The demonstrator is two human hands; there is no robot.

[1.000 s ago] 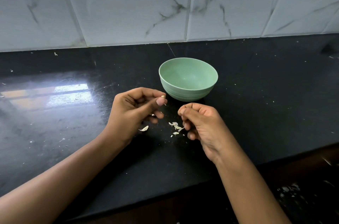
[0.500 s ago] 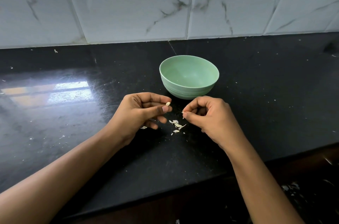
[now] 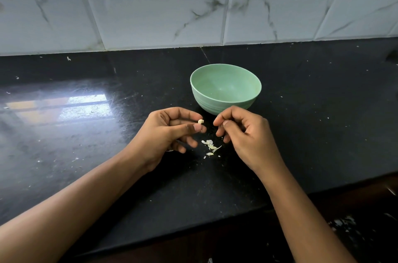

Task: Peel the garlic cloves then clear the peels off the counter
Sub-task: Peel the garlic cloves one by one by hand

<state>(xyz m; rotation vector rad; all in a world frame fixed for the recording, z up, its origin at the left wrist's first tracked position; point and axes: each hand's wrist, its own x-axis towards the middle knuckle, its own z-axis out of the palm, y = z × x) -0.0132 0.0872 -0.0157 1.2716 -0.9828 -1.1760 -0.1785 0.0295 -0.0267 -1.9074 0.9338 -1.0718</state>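
**Tiny clove pinched right over the peel pile**

The left hand (image 3: pixel 170 133) hangs just over the glossy black stone tabletop (image 3: pixel 86 155), palm turned inward; its fingers (image 3: pixel 185 115) curl in narrow and pinch a small pale garlic clove (image 3: pixel 200 121) at the tips; the right hand (image 3: pixel 247 135) faces it, fingers curled, thumb and forefinger tips together; can't tell if anything's between them; thin papery peels (image 3: pixel 211 147) lie scattered on the tabletop between both hands; a smooth, round mint-green bowl (image 3: pixel 206 101) sits just behind.
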